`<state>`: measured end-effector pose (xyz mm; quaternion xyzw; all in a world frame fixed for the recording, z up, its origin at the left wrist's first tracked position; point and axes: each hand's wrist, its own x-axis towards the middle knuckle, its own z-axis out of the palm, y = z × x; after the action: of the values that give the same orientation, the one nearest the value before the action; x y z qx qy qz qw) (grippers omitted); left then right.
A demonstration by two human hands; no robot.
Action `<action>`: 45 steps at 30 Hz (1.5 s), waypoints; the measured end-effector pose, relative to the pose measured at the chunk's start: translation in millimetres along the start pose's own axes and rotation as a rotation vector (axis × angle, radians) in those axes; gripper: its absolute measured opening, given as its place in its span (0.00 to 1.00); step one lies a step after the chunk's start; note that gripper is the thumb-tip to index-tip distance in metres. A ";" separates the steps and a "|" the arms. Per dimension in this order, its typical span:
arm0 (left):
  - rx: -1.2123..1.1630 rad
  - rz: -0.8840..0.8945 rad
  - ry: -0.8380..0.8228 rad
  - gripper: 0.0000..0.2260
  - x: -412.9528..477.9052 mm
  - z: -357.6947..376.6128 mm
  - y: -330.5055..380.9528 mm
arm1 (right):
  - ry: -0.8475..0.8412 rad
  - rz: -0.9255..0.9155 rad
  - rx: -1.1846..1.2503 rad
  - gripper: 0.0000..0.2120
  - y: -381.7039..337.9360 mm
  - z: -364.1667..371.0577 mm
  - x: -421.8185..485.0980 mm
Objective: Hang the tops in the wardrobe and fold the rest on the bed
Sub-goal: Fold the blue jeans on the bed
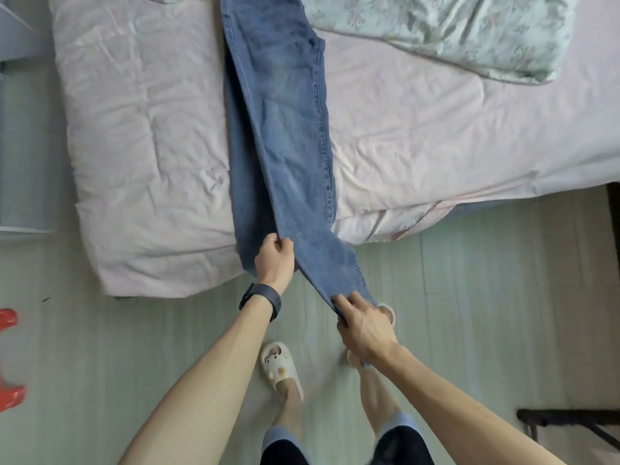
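You're on the folding step: the blue jeans [285, 129] lie lengthwise across the bed [151, 162], legs overhanging its near edge. Your left hand [273, 258] grips one leg, your right hand [360, 322] pinches the hem. Next, carry the hems toward the waistband.

the long blue denim jeans [285, 129] split the wrinkled pink-sheeted bed [141, 129] down the middle; open sheet lies on both sides. a bunched pale green floral quilt [453, 28] fills the far right part. a red plastic stool [10, 360] stands on the floor, left.
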<state>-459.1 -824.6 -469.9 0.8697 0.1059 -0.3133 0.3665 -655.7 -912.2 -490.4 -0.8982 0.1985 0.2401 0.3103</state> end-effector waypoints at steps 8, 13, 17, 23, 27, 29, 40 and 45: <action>0.274 0.024 -0.083 0.12 60.8 -65.7 -74.2 | -0.062 0.212 0.317 0.25 -45.3 47.9 44.6; 0.245 0.114 -0.192 0.19 74.6 -68.5 -85.7 | 0.407 0.503 0.556 0.25 -44.9 11.8 96.0; 0.329 0.200 -0.186 0.14 85.4 -61.1 -85.2 | 0.374 0.531 0.686 0.27 -42.5 -6.0 125.3; 0.319 0.273 -0.131 0.09 80.3 -60.7 -89.0 | 0.431 0.584 0.688 0.15 -44.6 -10.3 134.9; 0.287 0.185 0.005 0.07 66.5 -71.5 -100.2 | 0.484 0.522 0.669 0.11 -59.6 -1.2 126.0; 0.347 0.130 0.036 0.10 69.1 -74.6 -100.6 | 0.395 0.541 0.676 0.15 -63.6 4.6 127.5; 0.252 0.184 0.044 0.04 70.5 -57.5 -101.1 | 0.327 0.519 0.592 0.17 -38.4 6.1 131.2; 0.122 0.099 0.014 0.13 76.8 -61.5 -114.3 | 0.347 0.455 0.724 0.21 -31.2 18.4 124.4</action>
<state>-417.6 -703.8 -550.0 0.8966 0.0462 -0.2946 0.3273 -545.3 -903.3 -557.7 -0.6925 0.5106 0.0636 0.5057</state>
